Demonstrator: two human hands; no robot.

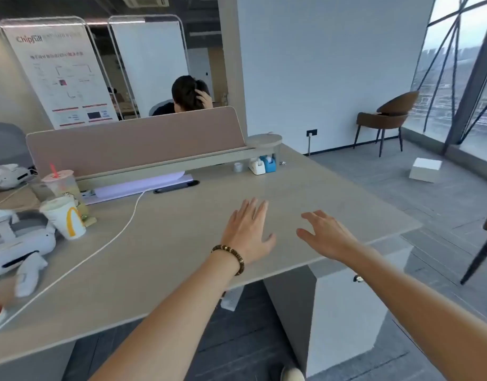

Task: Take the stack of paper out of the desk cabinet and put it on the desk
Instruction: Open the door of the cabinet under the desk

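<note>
A light wooden desk (182, 243) fills the middle of the head view. Under its right end stands a white desk cabinet (344, 320), its door closed, with a small metal lock near the top. No stack of paper shows anywhere. My left hand (249, 232), with a bead bracelet on the wrist, hovers flat over the desk near its front edge, fingers spread. My right hand (326, 235) reaches over the desk's right front corner, fingers apart and empty, just above the cabinet.
Two paper cups (65, 215), white headsets (14, 243) and a white cable (107, 237) crowd the desk's left side. Tape dispensers (264, 165) sit by the beige partition (135, 145); a person sits behind it. A brown chair (385, 119) and white box (426, 169) stand on the floor right.
</note>
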